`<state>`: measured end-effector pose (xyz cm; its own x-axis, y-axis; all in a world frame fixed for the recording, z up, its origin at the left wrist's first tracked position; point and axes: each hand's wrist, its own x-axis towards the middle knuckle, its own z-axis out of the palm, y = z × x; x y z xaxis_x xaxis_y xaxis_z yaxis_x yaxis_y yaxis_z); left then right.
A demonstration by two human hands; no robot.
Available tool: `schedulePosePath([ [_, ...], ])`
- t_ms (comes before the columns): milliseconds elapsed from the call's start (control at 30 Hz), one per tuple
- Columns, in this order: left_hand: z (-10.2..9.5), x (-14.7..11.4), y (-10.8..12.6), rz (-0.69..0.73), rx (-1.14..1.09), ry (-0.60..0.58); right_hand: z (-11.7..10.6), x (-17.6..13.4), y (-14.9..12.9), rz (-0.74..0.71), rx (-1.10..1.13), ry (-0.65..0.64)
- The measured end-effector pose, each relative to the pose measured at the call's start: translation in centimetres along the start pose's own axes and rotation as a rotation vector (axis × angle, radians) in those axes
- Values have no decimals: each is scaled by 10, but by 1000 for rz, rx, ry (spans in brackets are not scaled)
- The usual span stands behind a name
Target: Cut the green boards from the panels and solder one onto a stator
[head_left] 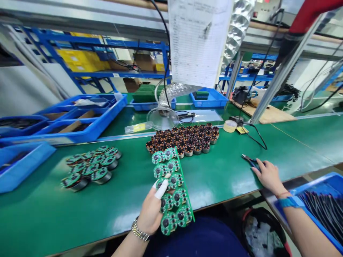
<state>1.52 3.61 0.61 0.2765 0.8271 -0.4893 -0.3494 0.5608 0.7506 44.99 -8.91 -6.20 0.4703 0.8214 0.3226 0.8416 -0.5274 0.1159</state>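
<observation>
Left hand (pixel 152 210) is clenched on a green panel of round circuit boards (pixel 172 189) — two columns still joined, held by the near end, far end pointing away over the worktop (pixel 53 210). A white finger cot covers one fingertip, which lies across the panel face. Metal watch on that wrist. The panel sits front and centre, tilted up off the green mat, its far end just short of the copper-wound coils.

Right hand (pixel 268 175) rests palm down on the worktop at the right, fingertips touching a small dark cutter tool (pixel 250 161). Can't tell whether it is actually gripped — fingers lie on it, not clearly curled round it. Blue band on that wrist.

Around them:
- batch of copper-wound coils (pixel 187 139) packed in rows, centre of the worktop
- pile of finished coils with green boards on top (pixel 92 167), left of the panel, well apart from it
- roll of tape (pixel 229 125) beyond the coils, right side
- clear funnel hood on a foil duct (pixel 163 117) behind the coils
- blue bins (pixel 80 117) far left, another blue bin with dark wires (pixel 325 205) at the right edge
- printed sheet (pixel 198 39) hanging above
</observation>
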Motion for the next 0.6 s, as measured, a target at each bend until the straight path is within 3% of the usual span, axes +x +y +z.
schedulePosePath([
  [100,3,1,-5,51,53,-32,-12,-3,-20,9,127,48],
  [200,2,-1,-9,120,161,-73,-48,-13,-72,103,589,71],
  [267,1,-4,-11,163,227,-113,-77,-25,-115,66,912,-55],
  [333,-1,-7,-12,181,274,-147,-102,-37,-154,-130,1131,-348],
  [400,-3,-10,-12,180,301,-171,-120,-45,-182,-252,1251,-532],
  [500,-5,-13,-13,172,317,-199,-133,-47,-200,-320,1290,-605],
  [600,-7,-14,-14,174,317,-217,-135,-43,-201,-337,1268,-616],
])
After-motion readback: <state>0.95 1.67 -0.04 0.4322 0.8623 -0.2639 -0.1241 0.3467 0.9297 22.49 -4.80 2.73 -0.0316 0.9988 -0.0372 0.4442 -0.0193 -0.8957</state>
